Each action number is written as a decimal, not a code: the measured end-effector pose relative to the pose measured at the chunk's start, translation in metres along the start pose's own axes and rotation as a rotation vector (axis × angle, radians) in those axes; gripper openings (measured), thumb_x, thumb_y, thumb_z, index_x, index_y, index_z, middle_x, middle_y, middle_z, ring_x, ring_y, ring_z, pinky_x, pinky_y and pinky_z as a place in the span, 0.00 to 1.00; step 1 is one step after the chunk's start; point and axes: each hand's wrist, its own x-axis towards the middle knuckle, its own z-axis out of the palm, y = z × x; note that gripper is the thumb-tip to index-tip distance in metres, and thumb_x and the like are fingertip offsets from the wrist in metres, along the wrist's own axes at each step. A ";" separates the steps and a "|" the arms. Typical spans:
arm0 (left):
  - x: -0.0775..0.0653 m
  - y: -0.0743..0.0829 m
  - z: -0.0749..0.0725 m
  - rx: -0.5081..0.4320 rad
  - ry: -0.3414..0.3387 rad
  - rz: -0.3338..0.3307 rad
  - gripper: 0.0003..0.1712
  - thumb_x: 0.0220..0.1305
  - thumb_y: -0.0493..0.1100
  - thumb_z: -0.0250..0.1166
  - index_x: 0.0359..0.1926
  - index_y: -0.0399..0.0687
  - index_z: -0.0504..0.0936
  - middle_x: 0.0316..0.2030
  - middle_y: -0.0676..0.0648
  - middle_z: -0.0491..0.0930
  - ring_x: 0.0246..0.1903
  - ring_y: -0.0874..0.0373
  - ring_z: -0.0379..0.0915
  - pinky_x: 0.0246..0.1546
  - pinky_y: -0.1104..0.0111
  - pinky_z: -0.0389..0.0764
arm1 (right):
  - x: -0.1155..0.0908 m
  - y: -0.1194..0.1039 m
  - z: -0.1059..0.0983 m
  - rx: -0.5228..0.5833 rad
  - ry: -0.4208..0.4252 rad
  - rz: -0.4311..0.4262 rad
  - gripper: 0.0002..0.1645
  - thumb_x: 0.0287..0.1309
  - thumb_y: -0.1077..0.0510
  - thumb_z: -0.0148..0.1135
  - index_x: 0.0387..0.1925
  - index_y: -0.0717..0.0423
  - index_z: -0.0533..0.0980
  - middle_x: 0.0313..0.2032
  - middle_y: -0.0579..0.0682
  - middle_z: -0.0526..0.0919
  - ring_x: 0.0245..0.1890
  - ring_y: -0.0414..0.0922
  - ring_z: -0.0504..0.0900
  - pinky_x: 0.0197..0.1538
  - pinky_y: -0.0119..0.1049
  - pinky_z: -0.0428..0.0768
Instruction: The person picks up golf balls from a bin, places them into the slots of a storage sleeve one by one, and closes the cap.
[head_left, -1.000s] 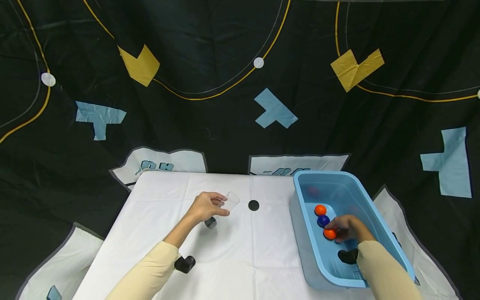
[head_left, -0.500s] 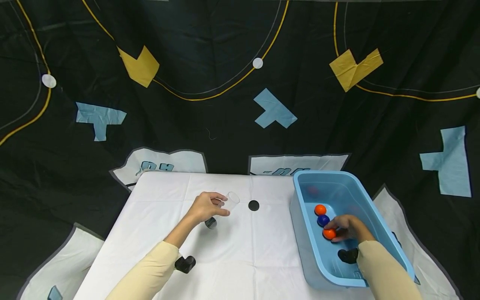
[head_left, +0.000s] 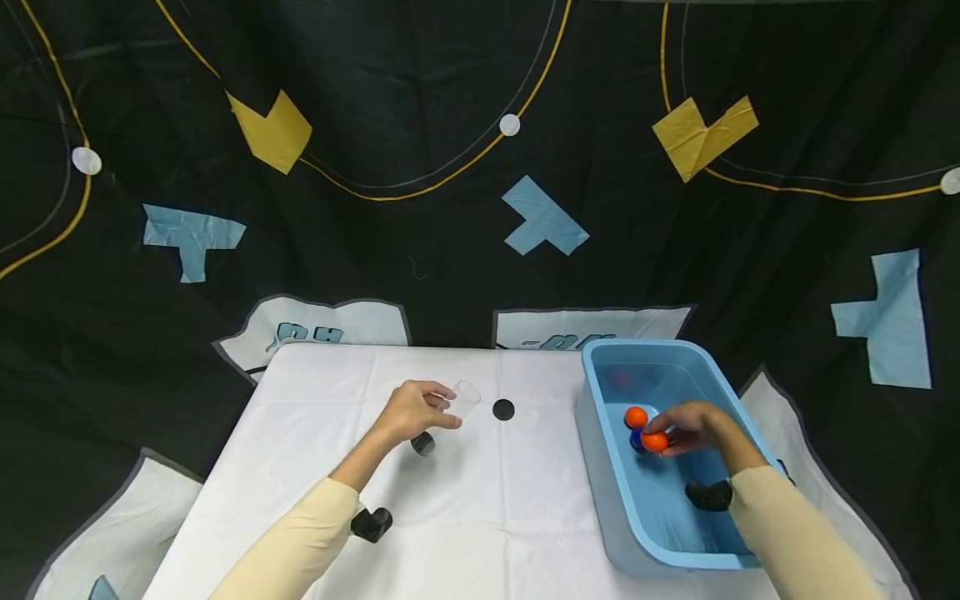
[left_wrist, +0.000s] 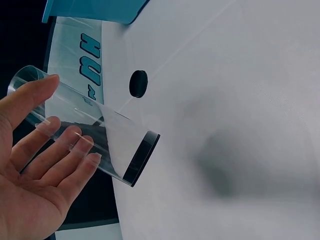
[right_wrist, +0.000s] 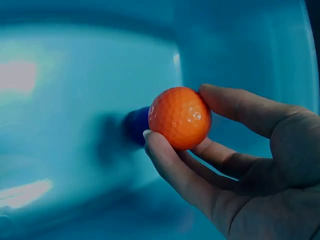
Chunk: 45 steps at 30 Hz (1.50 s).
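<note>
My left hand holds a clear cylindrical container tilted above the white table, its black base pointing down and toward me. The thumb lies on one side of it and the fingers on the other. Inside the light blue bin, my right hand pinches an orange golf ball between thumb and fingertips, raised off the bin floor. Behind that ball sits a blue ball, partly hidden. Another orange ball lies just beyond them in the bin. A black round lid lies flat on the table.
The white-covered table stretches between my arms, and the bin's tall walls surround my right hand. A black curtain with tape pieces hangs behind. Black wrist cameras sit at both sleeves.
My right hand has lifted the orange golf ball from the bin floor and moved it slightly away from me, so it now overlaps the blue ball in the head view. The left hand stays put.
</note>
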 end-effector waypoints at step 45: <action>0.017 0.044 0.021 0.003 -0.054 0.080 0.23 0.41 0.43 0.84 0.42 0.47 0.90 0.37 0.47 0.90 0.41 0.56 0.86 0.45 0.62 0.85 | -0.051 -0.173 0.106 -0.075 0.027 -0.423 0.21 0.60 0.55 0.71 0.48 0.67 0.80 0.49 0.62 0.83 0.40 0.51 0.87 0.51 0.43 0.86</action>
